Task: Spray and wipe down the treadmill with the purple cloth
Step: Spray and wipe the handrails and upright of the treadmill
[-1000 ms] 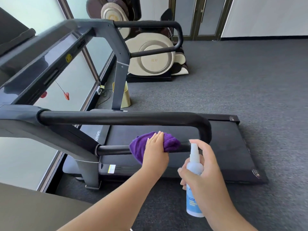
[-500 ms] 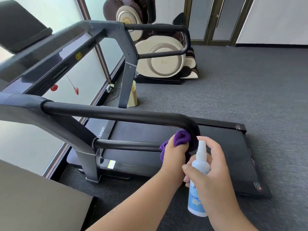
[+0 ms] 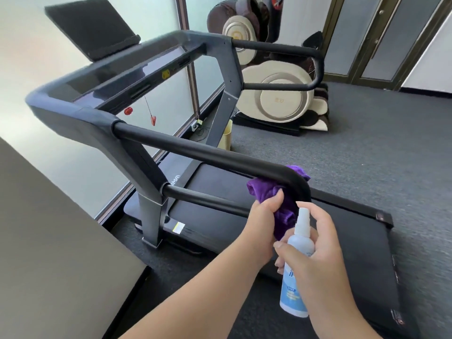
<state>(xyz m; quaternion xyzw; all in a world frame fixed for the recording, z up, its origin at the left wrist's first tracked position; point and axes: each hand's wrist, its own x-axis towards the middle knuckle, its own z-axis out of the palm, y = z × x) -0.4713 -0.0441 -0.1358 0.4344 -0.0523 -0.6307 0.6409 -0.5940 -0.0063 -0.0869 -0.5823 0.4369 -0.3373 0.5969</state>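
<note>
Gripping the purple cloth (image 3: 281, 199) against the treadmill handrail (image 3: 297, 184), left hand (image 3: 261, 216); right hand (image 3: 318, 253) clutches spray bottle (image 3: 294, 265), whose spray might miss the rail.

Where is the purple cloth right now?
In the head view, the cloth is centre frame, gripped by the left hand against the near handrail's curved end.
</note>
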